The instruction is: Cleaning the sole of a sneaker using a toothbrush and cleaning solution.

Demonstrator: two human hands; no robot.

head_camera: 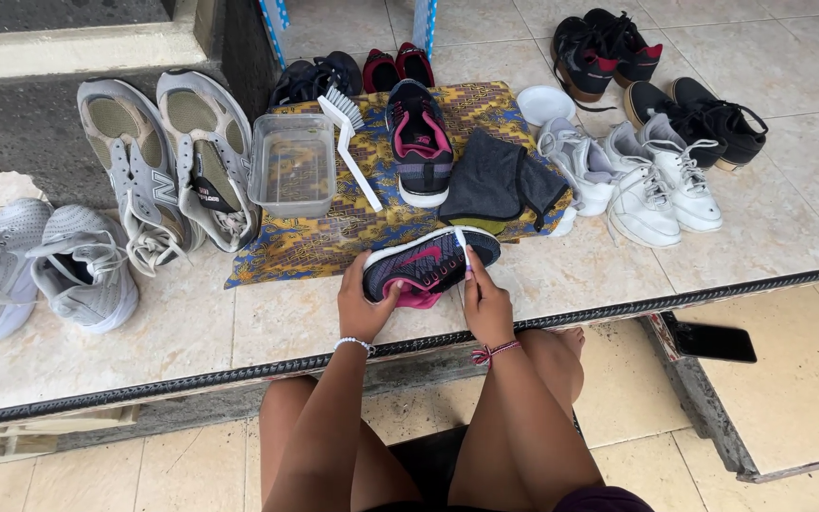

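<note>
A dark sneaker with pink trim (426, 264) lies on its side at the front edge of a patterned yellow-blue cloth (334, 232). My left hand (362, 305) grips its heel end. My right hand (485, 301) holds a small white toothbrush-like tool (463, 248) against the shoe's toe side. Its matching sneaker (418, 142) stands upright on the cloth behind. A white scrub brush (348, 133) leans on a clear plastic tub of water (293, 166). A dark grey rag (500, 180) lies to the right on the cloth.
Grey sneakers (168, 156) lean against the wall at left, another grey pair (40, 265) lies further left. White sneakers (632, 175), a white bowl (544, 102) and black shoes (694, 114) sit at right. A black phone (713, 341) rests on the lower step.
</note>
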